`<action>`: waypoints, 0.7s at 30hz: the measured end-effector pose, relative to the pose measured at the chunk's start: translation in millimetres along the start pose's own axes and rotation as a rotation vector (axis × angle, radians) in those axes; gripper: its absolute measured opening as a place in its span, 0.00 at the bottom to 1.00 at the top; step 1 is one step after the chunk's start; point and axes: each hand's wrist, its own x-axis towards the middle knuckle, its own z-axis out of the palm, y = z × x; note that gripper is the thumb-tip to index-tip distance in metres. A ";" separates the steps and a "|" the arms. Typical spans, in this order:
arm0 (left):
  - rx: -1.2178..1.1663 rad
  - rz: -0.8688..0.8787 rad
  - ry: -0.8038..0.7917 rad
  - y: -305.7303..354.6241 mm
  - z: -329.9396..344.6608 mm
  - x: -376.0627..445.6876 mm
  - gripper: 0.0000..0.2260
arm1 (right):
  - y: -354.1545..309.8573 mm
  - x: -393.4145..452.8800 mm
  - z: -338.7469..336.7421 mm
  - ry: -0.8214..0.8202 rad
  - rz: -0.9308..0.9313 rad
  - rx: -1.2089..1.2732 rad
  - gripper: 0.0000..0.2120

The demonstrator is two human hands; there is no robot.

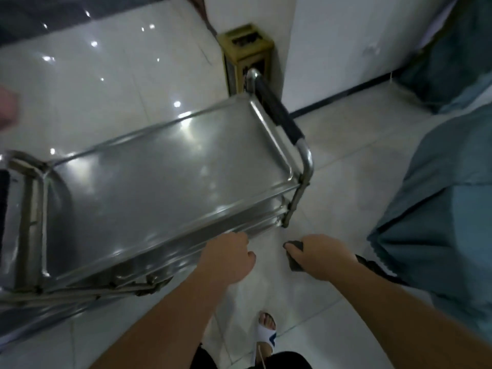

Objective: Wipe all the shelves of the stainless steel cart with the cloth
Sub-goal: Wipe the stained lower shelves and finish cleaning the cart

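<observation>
The stainless steel cart (159,187) stood on the glossy tiled floor (346,161), its top shelf (165,179) a flat, bare sheet of polished metal with a raised rolled rim. It looked rigid and smooth, probably slick under a wipe, and being on a hard floor it would likely roll if pushed. The lower shelves (255,222) showed only as thin edges beneath. A dark padded handle (279,110) ran across the far end.

The left hand (229,259) had its fingers curled over the near rim of the top shelf, a sound place to steady the frame. The right hand (319,254) gripped a small dark cloth (295,249), soft, limp and bunched, just off the cart's near corner and touching no shelf.
</observation>
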 end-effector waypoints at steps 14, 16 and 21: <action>-0.013 0.359 0.215 165.0 -146.7 131.3 0.10 | 118.8 37.4 -143.5 0.169 0.236 0.202 0.24; 0.003 0.422 0.218 191.6 -162.4 159.6 0.13 | 149.7 39.1 -172.6 0.133 0.163 0.030 0.24; 0.134 0.533 0.107 259.7 -182.2 223.7 0.17 | 216.6 50.0 -222.1 0.209 0.309 -0.012 0.37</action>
